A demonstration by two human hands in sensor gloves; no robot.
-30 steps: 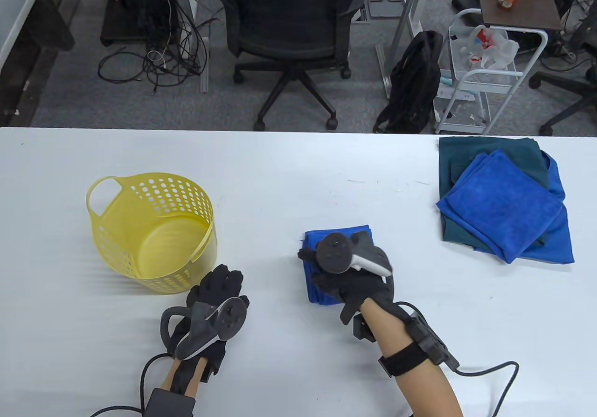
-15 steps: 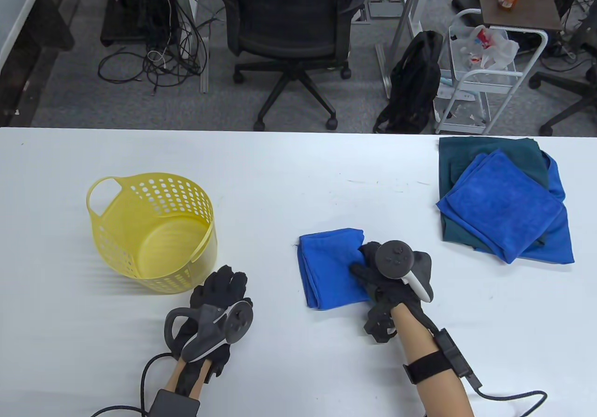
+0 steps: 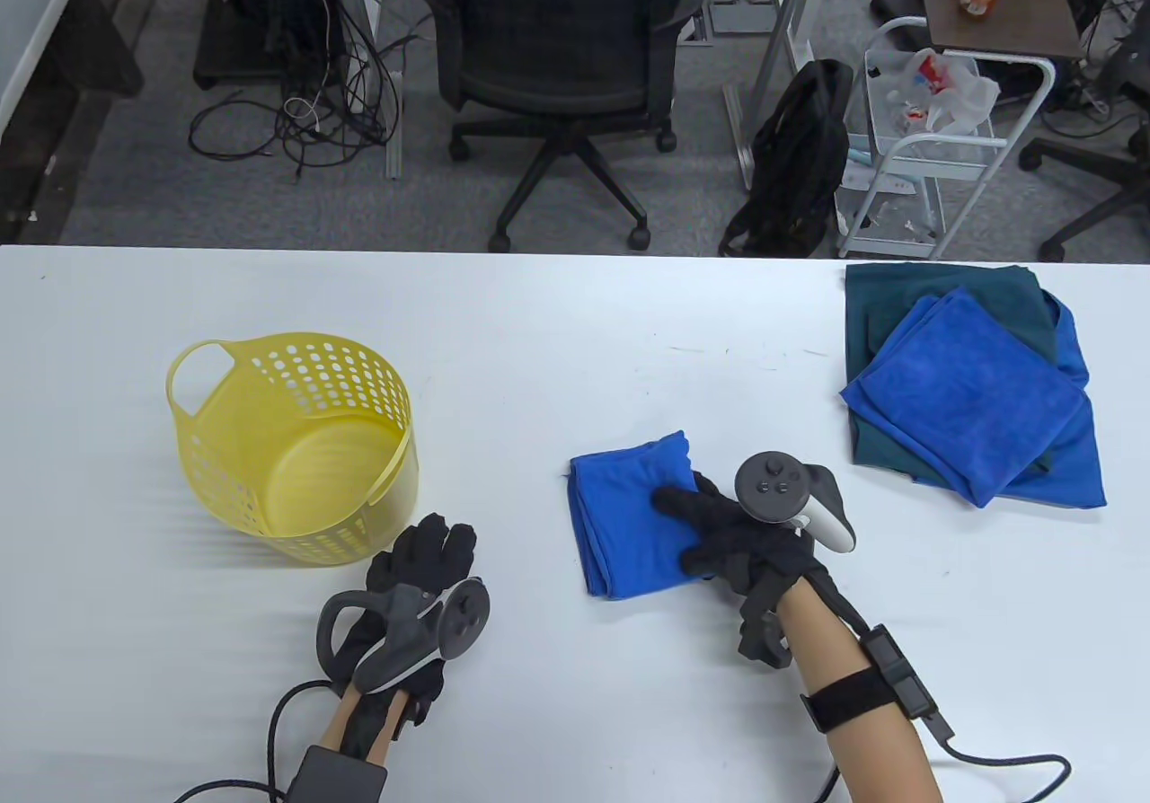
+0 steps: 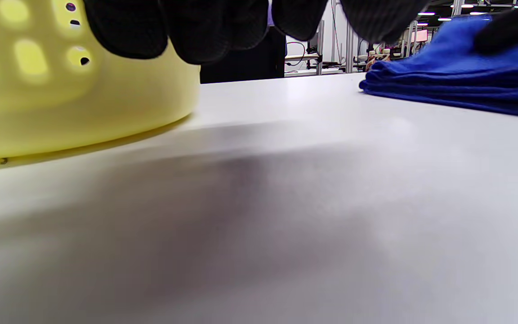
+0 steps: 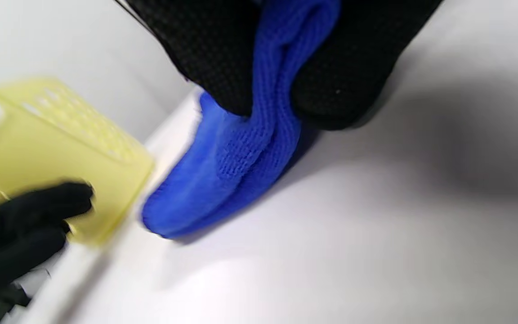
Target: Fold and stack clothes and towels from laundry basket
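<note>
On the left, the yellow basket [image 3: 292, 448] stands on the white table [image 3: 539, 327], just where it stood a second ago, and it looks empty inside. Just below it, the left hand [image 3: 409, 601] lies flat on the table, holding nothing, its fingers loosely spread beside the basket. It has hardly moved.

In the middle lies the small blue towel [image 3: 629, 520], folded. A second ago the right hand [image 3: 741, 538] sat on top of it. Now that hand has slid to the towel's right edge. In the right wrist view the fingers [image 5: 209, 49] pinch that edge, with cloth squeezed between them. The far right corner of the towel has lifted a little and the towel has turned a bit.

On the far right waits the stack [image 3: 975, 390] of folded cloths, blue and dark green, well apart from the towel.

I think the folding is done and the towel is about to be picked up and carried to the stack. With the basket empty, this may be the last piece.
</note>
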